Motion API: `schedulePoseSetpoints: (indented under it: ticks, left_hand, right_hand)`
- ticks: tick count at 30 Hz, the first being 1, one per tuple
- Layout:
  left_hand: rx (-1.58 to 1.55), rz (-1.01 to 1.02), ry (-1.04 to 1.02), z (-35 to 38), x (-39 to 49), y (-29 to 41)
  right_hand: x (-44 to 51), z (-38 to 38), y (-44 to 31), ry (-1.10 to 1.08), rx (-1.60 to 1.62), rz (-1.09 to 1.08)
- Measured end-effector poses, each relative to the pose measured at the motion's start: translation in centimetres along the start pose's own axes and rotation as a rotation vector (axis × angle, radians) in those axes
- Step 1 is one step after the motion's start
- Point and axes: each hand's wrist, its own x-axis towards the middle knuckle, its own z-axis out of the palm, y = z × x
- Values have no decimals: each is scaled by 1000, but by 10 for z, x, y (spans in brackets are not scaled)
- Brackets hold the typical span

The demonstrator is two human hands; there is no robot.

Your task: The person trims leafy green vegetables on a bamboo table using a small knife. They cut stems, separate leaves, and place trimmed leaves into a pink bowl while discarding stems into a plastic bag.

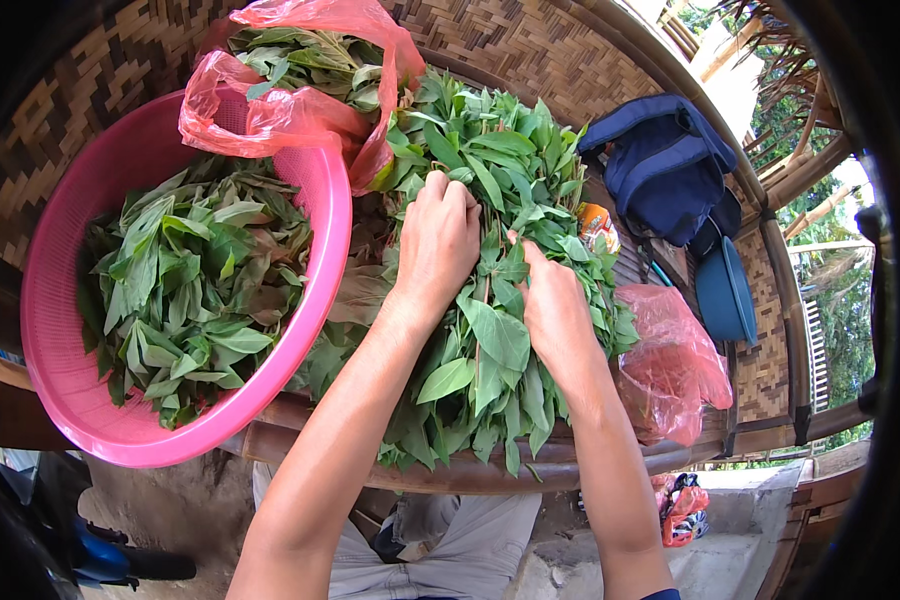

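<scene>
A thick heap of green leafy stems (495, 345) lies across the bamboo bench in front of me. My left hand (442, 232) is curled around stems at the middle of the heap, its fingertips partly hidden. Just to the right, my right hand (559, 304) is closed with its index finger pointing forward along the stems. A small teal bit (526, 283) shows at its inner side; the rest of that object is hidden by the hand. On the left, a pink plastic basket (330, 277) tilts towards me, with loose leaves (195, 292) inside.
A red plastic bag (292, 120) of leaves overlaps the basket's far rim. Right of the heap are an orange packet (598, 227), another red bag (671, 367), a navy backpack (664, 172) and a blue basin (726, 292). Woven bamboo walls (510, 45) enclose the bench (487, 472).
</scene>
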Motion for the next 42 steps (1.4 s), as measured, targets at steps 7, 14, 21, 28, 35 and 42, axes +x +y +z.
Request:
schedulePoseSetpoints:
  ticks: [7, 14, 21, 28, 35, 42]
  left_hand:
    - [-167, -178, -162, -38, 7, 19]
    - [143, -257, -245, -117, -80, 68]
    - [-67, -517, -257, -104, -144, 66]
    - [-250, -504, -198, -58, -148, 74]
    - [-330, -469, -250, -9, -134, 73]
    - [-140, -414, -471, 10, -36, 41]
  right_hand:
    - [-22, -34, -5, 75, 28, -40]
    - [-87, -71, 33, 336, 595, 102]
    - [-188, 32, 64, 589, 743, 569]
    - [-139, 129, 35, 822, 1006, 270]
    - [-76, 166, 51, 952, 1370, 234]
    - [-1, 143, 85, 946, 846, 331]
